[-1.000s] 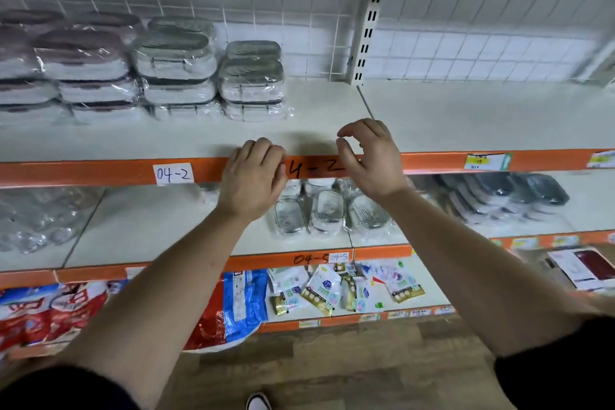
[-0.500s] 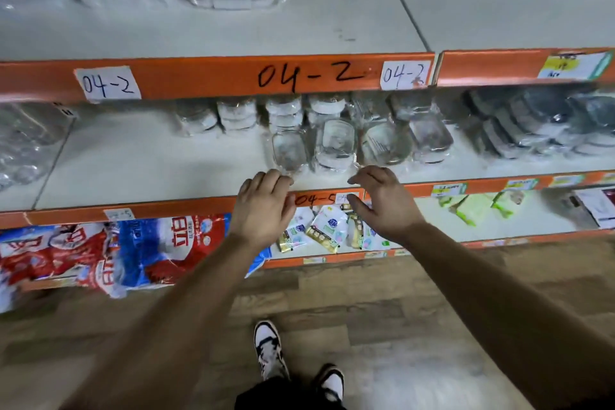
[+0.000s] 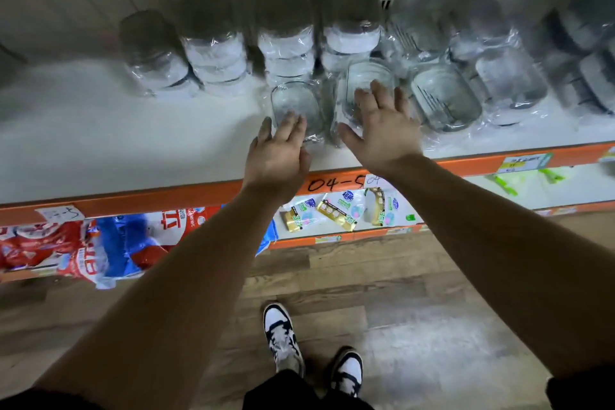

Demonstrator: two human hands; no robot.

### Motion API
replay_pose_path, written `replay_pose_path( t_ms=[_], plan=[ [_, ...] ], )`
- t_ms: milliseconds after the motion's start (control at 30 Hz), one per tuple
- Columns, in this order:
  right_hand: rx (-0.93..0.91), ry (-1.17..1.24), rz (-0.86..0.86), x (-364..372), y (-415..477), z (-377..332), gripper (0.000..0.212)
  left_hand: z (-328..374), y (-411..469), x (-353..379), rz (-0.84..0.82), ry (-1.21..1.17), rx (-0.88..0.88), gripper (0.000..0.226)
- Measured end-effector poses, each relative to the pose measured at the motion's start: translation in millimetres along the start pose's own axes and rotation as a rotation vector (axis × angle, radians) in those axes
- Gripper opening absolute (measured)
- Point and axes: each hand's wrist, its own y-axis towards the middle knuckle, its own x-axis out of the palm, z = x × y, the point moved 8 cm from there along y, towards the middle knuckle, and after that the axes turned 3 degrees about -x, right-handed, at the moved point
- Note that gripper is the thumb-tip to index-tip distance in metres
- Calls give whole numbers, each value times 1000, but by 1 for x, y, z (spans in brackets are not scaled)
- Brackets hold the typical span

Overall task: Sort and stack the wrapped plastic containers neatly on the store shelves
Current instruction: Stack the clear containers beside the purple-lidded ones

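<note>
Head view, left hand (image 3: 278, 151): spread flat and holding nothing, fingertips at the near rim of a wrapped container (image 3: 296, 103) propped on edge just ahead of it.
Head view, right hand (image 3: 382, 130): also wide, fingers laid over a second propped container (image 3: 364, 73); whether they actually touch it cannot be told.
Shelf (image 3: 116, 136): both containers lean near its front, with wrapped stacks (image 3: 286, 50) just beyond the fingertips.
Risk: the film is slick and both containers stand tilted; a one-sided push could, I judge, slide either one into its neighbours or off the front edge.
Change: half a second ago both hands were curled at the orange front rail (image 3: 166, 198); now they reach over the shelf with fingers straightened.
</note>
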Motion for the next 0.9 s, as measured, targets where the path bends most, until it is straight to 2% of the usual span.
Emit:
replay_pose_path(
  t_ms=[67, 167, 300, 467, 767, 900],
  plan=[
    [14, 30, 92, 1, 5, -1, 70, -4, 13, 6, 2, 20, -27, 64],
    [54, 8, 190, -2, 10, 1, 71, -8, 20, 7, 27, -40, -73, 59],
    [119, 80, 266, -11, 13, 6, 54, -7, 16, -2, 128, -38, -112, 54],
    [40, 241, 340, -20, -5, 8, 42, -2, 24, -6, 118, 0, -169, 54],
    [-38, 341, 389, -55, -72, 19, 48, 22, -27, -55, 260, -25, 40, 55],
    [-46, 388, 421, -82, -116, 18, 48, 40, -77, -88, 347, -135, 114, 44]
  ],
)
